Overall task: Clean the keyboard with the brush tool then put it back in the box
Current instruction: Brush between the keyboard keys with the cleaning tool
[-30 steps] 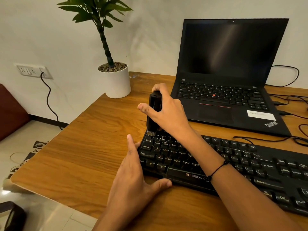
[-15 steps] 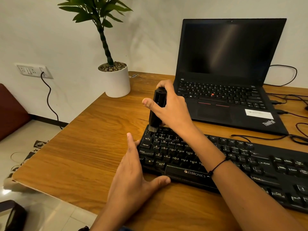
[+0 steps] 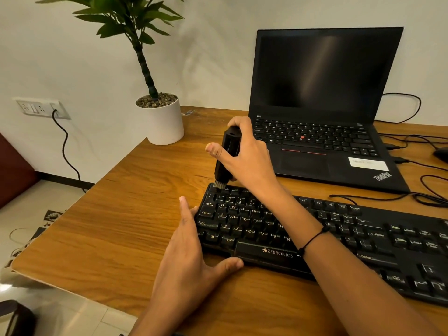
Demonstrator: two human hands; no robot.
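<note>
keyboard [image 3: 315,234] black plastic | right hand [image 3: 249,158] grips boxy brush tool [image 3: 225,161] | left hand [image 3: 191,258] flat, steadying

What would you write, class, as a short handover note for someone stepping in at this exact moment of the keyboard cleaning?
Right hand: grips the black rectangular brush tool upright, with its bristles on the far left corner of the black Zebronics keyboard.
Left hand: open, fingers straight against the keyboard's left end and thumb along its front edge, steadying it on the wooden table.
Done: brushing is under way at the top left corner.
Left: brush the other keys, then put the tool back in its box. No box is in view, so find it first.
</note>
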